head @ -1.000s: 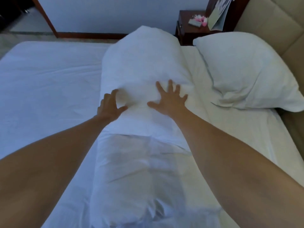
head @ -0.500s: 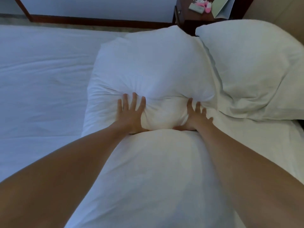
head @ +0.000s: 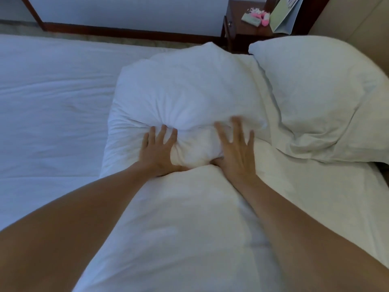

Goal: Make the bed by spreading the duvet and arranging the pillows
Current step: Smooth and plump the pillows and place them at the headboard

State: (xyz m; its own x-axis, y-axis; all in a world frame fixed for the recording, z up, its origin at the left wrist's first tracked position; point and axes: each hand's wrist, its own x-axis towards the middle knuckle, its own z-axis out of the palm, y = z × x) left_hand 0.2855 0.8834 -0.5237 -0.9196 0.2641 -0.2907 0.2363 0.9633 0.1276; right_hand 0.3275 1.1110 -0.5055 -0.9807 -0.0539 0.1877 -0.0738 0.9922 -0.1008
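A long white pillow (head: 185, 95) lies lengthwise down the middle of the bed, its near half bulging toward me. My left hand (head: 157, 150) presses flat into a crease across its middle, fingers spread. My right hand (head: 235, 148) lies on the same crease to the right, fingers apart and blurred. Neither hand closes around the fabric. A second white pillow (head: 315, 91) rests against the headboard on the right, touching the first. The white sheet (head: 52, 102) covers the mattress on the left. No duvet can be told apart.
A beige padded headboard (head: 374, 28) runs along the right. A dark wooden nightstand (head: 237, 24) at the top holds pink items and a pale green card. A white wall with dark wooden trim and a strip of floor lie beyond the bed's far edge.
My right hand has slid up over the crease and spread its fingers; it was tucked in beside the fold. The left hand stays pressed in place. The view has shifted slightly.
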